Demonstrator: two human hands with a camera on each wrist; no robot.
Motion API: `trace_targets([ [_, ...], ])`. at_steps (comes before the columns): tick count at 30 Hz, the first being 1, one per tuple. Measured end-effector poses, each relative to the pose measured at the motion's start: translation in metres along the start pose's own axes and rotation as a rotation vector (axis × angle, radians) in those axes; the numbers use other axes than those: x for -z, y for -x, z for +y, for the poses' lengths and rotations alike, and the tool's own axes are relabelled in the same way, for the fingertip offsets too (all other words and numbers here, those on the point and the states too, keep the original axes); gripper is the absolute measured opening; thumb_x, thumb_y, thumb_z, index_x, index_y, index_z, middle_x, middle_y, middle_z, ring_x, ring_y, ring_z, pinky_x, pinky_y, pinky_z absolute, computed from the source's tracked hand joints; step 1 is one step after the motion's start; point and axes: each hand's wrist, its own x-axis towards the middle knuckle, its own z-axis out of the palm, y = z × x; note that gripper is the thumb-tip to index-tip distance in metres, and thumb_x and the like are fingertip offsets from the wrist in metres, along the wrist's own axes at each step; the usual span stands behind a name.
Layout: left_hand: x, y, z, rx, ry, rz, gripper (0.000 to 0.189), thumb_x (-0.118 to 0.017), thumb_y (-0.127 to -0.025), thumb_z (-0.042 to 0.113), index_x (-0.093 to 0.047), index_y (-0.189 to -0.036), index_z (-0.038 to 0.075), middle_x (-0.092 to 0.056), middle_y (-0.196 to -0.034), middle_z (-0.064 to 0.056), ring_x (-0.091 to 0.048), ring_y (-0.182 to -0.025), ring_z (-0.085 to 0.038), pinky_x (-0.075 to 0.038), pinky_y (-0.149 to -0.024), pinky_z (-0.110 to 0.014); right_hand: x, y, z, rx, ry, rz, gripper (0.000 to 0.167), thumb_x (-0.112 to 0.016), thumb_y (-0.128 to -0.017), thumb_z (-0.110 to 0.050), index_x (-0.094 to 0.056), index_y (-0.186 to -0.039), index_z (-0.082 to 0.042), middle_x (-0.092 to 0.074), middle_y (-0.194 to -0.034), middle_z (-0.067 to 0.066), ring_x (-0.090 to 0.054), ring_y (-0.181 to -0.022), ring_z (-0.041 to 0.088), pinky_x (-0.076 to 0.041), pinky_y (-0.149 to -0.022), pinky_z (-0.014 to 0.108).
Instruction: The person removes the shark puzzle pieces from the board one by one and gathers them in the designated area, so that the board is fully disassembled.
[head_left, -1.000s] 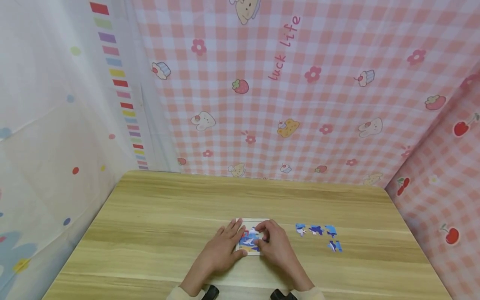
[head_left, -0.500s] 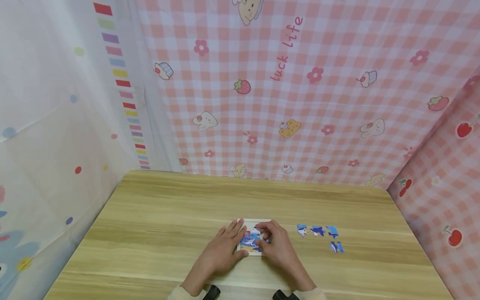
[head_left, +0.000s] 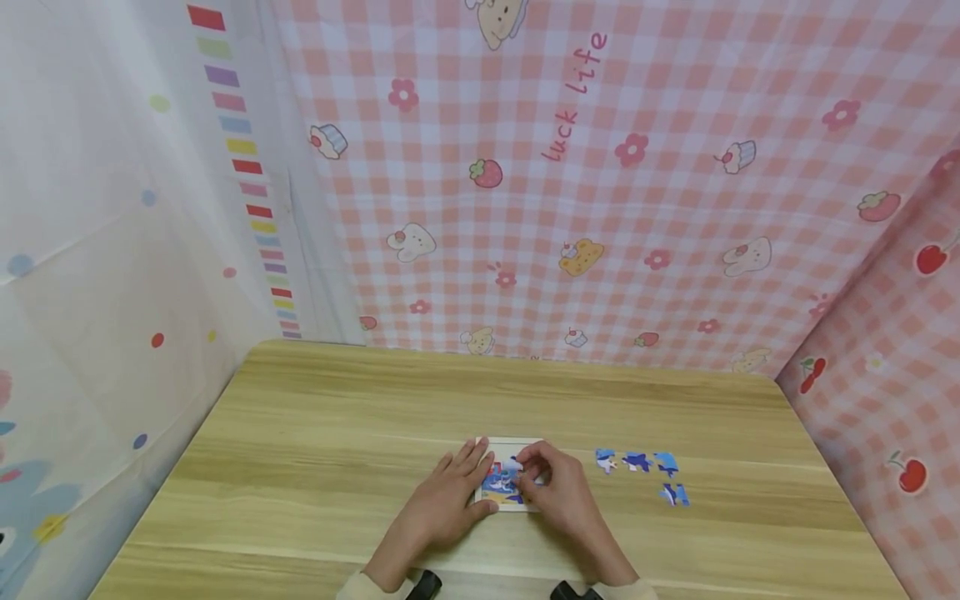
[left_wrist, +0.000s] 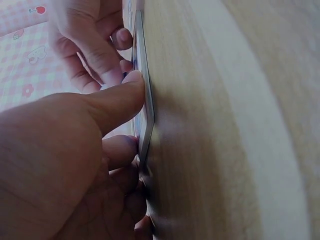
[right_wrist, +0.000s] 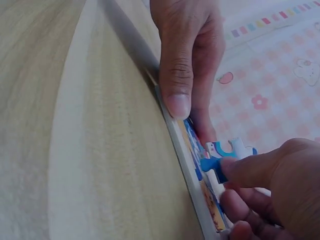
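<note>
A small pale-framed jigsaw board with a blue sea picture lies flat on the table. My left hand rests on its left side with fingers spread and straight; the thumb touches the near rim. Over the board's right part, my right hand pinches a blue and white jigsaw piece between thumb and fingers. In the right wrist view that piece is tilted up, close over the pieces laid inside the frame. The right fingers hide the board's right side in the head view.
Several loose jigsaw pieces lie on the wooden table to the right of the board, one of them nearer than the others. A pink checked cloth hangs behind the table's far edge.
My right hand has shifted slightly right over the board, the jigsaw piece still in its pinch. The left hand stays in place on the board. The head view has swung a little.
</note>
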Motion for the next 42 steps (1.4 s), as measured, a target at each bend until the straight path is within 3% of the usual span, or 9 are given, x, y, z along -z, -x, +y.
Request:
trace_targets([
  [9, 0.001, 0.001, 0.0, 0.002, 0.011, -0.002, 0.071, -0.06, -0.101, 0.042, -0.038, -0.158, 0.006, -0.025, -0.171, -0.01, -0.022, -0.159, -0.032, -0.023, -0.129, -0.054, 0.01, 0.006, 0.004, -0.096, -0.107, 0.006, 0.01, -0.076, -0.092, -0.011, -0.071, -0.098, -0.018, -0.07, -0.088, -0.002, -0.064, -0.078, 0.011, -0.053, -0.067, 0.019],
  [21, 0.002, 0.002, 0.001, 0.015, 0.04, -0.004, 0.072, -0.06, -0.101, 0.043, -0.036, -0.159, 0.006, -0.023, -0.171, -0.01, -0.02, -0.159, -0.032, -0.02, -0.13, -0.054, 0.051, 0.018, 0.019, -0.226, -0.171, 0.063, 0.015, -0.078, -0.089, -0.01, -0.072, -0.103, -0.011, -0.073, -0.097, 0.006, -0.068, -0.086, 0.014, -0.058, -0.074, 0.02],
  [34, 0.002, 0.002, 0.001, 0.018, 0.039, -0.003, 0.072, -0.06, -0.101, 0.042, -0.037, -0.159, 0.006, -0.024, -0.171, -0.01, -0.021, -0.159, -0.032, -0.02, -0.13, -0.053, 0.094, 0.031, 0.041, -0.181, -0.066, 0.098, 0.019, -0.075, -0.095, -0.02, -0.07, -0.108, -0.008, -0.074, -0.098, 0.007, -0.068, -0.084, 0.006, -0.058, -0.074, 0.019],
  [42, 0.0, 0.001, -0.001, 0.017, 0.049, -0.004, 0.073, -0.059, -0.101, 0.043, -0.035, -0.159, 0.007, -0.022, -0.171, -0.009, -0.02, -0.16, -0.031, -0.019, -0.13, -0.053, 0.114, 0.038, 0.051, -0.149, 0.004, 0.188, 0.015, -0.076, -0.093, -0.014, -0.072, -0.103, -0.005, -0.076, -0.096, 0.008, -0.067, -0.079, -0.001, -0.058, -0.072, 0.015],
])
